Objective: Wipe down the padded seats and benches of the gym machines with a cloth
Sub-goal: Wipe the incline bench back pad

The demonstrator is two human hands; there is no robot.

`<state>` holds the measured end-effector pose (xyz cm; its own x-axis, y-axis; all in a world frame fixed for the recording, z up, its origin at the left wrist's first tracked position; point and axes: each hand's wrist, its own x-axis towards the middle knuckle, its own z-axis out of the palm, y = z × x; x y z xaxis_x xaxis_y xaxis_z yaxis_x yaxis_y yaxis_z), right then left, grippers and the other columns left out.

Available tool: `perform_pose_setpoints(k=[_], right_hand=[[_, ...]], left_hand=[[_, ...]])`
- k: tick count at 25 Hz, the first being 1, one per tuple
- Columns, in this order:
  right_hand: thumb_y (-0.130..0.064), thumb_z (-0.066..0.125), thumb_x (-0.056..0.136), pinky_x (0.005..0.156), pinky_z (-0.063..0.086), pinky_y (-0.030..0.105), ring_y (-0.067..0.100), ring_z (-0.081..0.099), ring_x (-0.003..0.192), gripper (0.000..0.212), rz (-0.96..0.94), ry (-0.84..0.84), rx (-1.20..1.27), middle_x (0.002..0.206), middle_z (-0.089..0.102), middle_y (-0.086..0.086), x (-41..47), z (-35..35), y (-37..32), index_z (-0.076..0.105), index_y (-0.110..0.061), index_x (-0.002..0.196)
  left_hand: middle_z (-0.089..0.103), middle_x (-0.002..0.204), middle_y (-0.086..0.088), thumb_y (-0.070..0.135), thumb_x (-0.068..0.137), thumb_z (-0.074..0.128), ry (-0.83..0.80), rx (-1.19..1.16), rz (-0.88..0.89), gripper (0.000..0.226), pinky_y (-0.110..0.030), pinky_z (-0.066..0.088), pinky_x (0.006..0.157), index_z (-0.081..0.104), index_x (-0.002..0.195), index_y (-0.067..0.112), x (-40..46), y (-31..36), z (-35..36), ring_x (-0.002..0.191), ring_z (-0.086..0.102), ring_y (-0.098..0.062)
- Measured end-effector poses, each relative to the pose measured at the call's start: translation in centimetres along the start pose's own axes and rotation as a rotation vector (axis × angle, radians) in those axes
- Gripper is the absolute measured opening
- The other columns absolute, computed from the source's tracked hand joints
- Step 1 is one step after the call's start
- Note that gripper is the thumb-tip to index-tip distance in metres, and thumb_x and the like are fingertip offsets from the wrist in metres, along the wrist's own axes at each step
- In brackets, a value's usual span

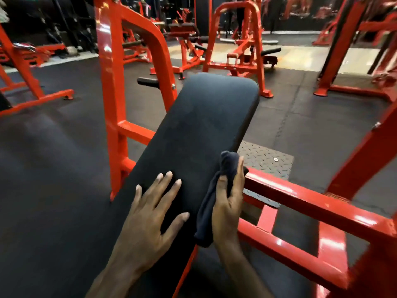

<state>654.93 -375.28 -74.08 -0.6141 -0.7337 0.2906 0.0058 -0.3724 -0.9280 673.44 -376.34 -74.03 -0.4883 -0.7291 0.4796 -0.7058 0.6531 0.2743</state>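
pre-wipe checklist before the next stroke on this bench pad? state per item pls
1. Cloth in the right hand, grip curled round it: ok.
2. Cloth flat on the bench pad: not ok, bunched at the pad's right edge.
3. Left hand bracing the pad, fingers flat: ok.
4. Left hand out of the wipe path: not ok, it lies on the near part of the pad.
5. Far half of the pad free of objects: ok.
6. Cloth damp or clean: cannot tell.
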Motion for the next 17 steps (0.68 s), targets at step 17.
perform_pose_setpoints(k=[17], right_hand=[[-0.019,0.05,0.11,0.128,0.024,0.03,0.004,0.026,0.156,0.059,0.095,0.085,-0.2,0.168,0.032,-0.001,6.0,0.7,-4.1,0.028,-0.021,0.165]], left_hand=[[-0.002,0.178,0.005,0.057,0.105,0.042,-0.239,0.038,0.128,0.074,-0.065,0.018,0.127,0.016,0.169,0.028,11.7,0.1,-1.9,0.164,-0.005,-0.018]])
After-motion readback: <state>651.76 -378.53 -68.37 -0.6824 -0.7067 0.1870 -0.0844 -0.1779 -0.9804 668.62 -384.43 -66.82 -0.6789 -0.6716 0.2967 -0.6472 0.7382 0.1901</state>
